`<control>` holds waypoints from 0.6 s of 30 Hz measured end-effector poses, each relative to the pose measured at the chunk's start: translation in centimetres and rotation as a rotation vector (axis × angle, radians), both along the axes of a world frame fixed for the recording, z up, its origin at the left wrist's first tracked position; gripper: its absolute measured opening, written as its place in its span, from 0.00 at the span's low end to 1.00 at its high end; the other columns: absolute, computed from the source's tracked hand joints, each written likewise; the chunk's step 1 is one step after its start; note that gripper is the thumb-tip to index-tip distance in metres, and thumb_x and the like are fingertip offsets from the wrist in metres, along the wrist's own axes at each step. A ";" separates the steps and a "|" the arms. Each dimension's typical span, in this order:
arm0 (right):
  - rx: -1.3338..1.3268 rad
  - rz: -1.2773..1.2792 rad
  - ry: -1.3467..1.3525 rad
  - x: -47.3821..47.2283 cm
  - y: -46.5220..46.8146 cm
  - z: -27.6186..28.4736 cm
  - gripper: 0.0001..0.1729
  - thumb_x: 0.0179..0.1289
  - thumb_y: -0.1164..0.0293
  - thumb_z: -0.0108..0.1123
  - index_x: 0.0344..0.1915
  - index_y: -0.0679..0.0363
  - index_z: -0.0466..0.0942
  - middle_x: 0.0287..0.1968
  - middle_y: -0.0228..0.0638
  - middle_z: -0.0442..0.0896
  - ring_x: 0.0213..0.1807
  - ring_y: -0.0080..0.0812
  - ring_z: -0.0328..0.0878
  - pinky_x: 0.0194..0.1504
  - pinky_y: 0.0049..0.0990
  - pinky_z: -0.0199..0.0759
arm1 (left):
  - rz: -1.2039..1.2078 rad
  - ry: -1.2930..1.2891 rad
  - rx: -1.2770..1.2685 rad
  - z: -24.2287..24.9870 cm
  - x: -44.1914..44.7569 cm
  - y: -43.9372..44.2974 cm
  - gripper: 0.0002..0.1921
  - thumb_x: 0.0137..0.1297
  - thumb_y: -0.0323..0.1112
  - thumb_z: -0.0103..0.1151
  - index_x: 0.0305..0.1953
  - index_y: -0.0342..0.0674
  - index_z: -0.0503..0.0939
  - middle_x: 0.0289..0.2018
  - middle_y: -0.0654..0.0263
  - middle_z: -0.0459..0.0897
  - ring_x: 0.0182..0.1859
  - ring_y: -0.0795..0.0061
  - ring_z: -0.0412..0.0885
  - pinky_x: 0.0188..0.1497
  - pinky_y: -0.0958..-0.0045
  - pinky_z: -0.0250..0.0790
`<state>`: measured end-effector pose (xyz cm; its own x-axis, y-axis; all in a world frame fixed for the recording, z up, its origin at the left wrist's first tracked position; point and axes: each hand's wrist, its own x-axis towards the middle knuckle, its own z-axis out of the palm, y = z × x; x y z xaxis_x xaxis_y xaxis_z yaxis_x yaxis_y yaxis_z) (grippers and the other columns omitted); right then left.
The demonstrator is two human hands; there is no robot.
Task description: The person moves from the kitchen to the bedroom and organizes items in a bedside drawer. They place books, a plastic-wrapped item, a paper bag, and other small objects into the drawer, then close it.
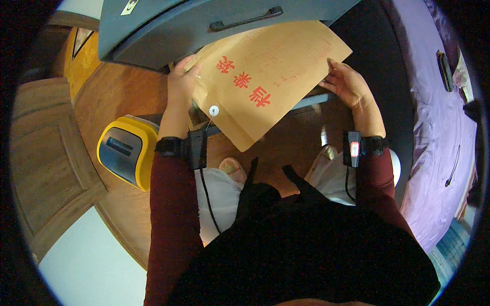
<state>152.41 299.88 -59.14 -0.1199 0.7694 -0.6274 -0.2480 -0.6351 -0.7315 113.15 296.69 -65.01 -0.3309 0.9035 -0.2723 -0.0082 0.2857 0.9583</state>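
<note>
A large brown kraft-paper document envelope (264,76) with red printed characters lies tilted between my two hands, over the floor and in front of a dark grey drawer. My left hand (183,82) grips its left edge, near the flap side; those fingertips are partly hidden by the drawer's lower corner and the paper. At the right edge, my right hand (346,84) holds the envelope between thumb and fingers. A white round button (214,110) with a string hanging from it sits near the envelope's lower left edge. The envelope's underside is hidden.
The dark grey drawer front (229,34) with a black handle (247,19) juts out just above the envelope. A yellow bin with a dark lid (122,149) stands on the wooden floor at left, near a brown wooden door (53,153). On the right is a bed with a purple sheet (432,153).
</note>
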 end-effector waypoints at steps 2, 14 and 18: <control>0.058 0.022 -0.075 0.0 -0.2 -0.7 0.16 0.67 0.68 0.56 0.49 0.67 0.69 0.44 0.41 0.78 0.44 0.34 0.79 0.44 0.33 0.80 | 0.032 0.158 0.085 -0.9 0.6 1.0 0.17 0.60 0.31 0.61 0.50 0.32 0.79 0.41 0.62 0.84 0.41 0.72 0.82 0.45 0.73 0.72; 0.055 0.010 -0.373 -0.8 -0.6 -1.2 0.16 0.64 0.67 0.61 0.44 0.66 0.71 0.39 0.39 0.79 0.37 0.29 0.82 0.38 0.24 0.80 | 0.194 0.019 -0.101 3.4 1.0 -2.5 0.32 0.57 0.41 0.67 0.57 0.28 0.67 0.50 0.56 0.78 0.50 0.65 0.78 0.51 0.69 0.70; 0.143 0.099 -0.471 -1.0 -0.7 -1.6 0.17 0.63 0.66 0.62 0.42 0.68 0.71 0.35 0.40 0.82 0.35 0.29 0.83 0.36 0.25 0.79 | -0.430 0.375 -0.074 4.3 3.1 -6.2 0.42 0.52 0.35 0.68 0.65 0.32 0.56 0.58 0.56 0.69 0.60 0.64 0.68 0.61 0.68 0.63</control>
